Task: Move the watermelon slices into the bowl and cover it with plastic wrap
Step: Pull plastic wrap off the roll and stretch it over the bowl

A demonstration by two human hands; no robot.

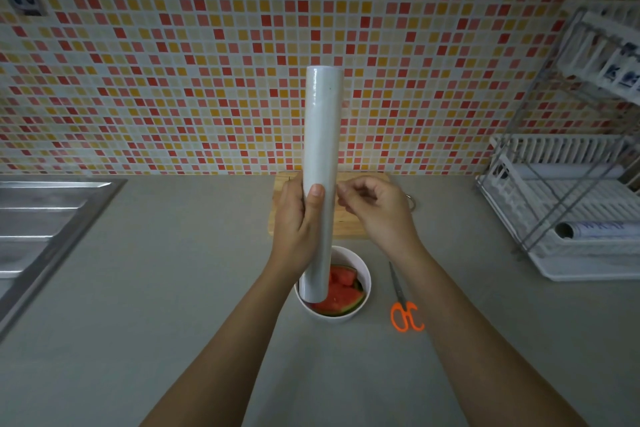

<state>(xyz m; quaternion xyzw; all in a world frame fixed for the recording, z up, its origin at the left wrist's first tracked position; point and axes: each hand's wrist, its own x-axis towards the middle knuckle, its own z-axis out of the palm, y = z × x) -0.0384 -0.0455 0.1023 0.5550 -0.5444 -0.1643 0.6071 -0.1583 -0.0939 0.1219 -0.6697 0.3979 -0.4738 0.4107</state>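
Observation:
A roll of plastic wrap stands nearly upright in the air above the counter, and my left hand grips its lower half with the thumb on the front. My right hand is just to the roll's right, fingertips pinched together at the roll's edge; whether they hold film I cannot tell. Below the roll sits a white bowl holding watermelon slices, partly hidden by the roll's bottom end.
A wooden cutting board lies behind my hands against the tiled wall. Orange-handled scissors lie right of the bowl. A steel sink is at the left, a white dish rack at the right.

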